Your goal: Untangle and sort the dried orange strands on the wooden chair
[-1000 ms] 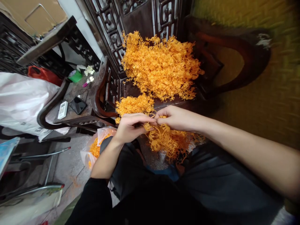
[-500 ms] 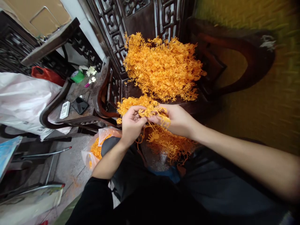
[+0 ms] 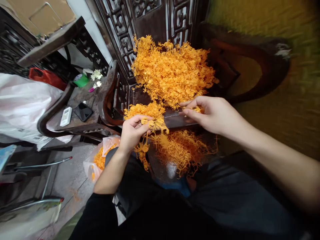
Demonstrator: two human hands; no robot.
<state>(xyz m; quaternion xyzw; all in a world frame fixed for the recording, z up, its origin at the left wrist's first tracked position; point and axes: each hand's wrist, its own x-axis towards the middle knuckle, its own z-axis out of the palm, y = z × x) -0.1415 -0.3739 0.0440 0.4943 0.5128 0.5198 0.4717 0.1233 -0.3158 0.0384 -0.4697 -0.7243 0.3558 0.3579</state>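
Observation:
My left hand (image 3: 132, 131) is closed on a sprig of orange plastic flower pieces (image 3: 152, 126), part of which dangles below it. My right hand (image 3: 212, 113) has its fingers pinched on a small orange piece (image 3: 196, 108) at the front edge of the dark wooden chair seat (image 3: 175, 118). A big heap of orange sprigs (image 3: 171, 71) covers the seat behind the hands. A smaller mound (image 3: 142, 110) lies at the seat's left front. More orange sprigs (image 3: 183, 148) lie on my lap below the hands.
A plastic bag with orange pieces (image 3: 100, 158) sits on the floor at left. A second wooden chair (image 3: 82, 110) holds a phone (image 3: 83, 112) and a white remote (image 3: 66, 116). A white sack (image 3: 22, 106) lies far left. A carved screen (image 3: 145, 20) stands behind.
My hands have separated. The right hand moved up and right to the seat's edge with a small piece, and the left hand stayed with the sprig.

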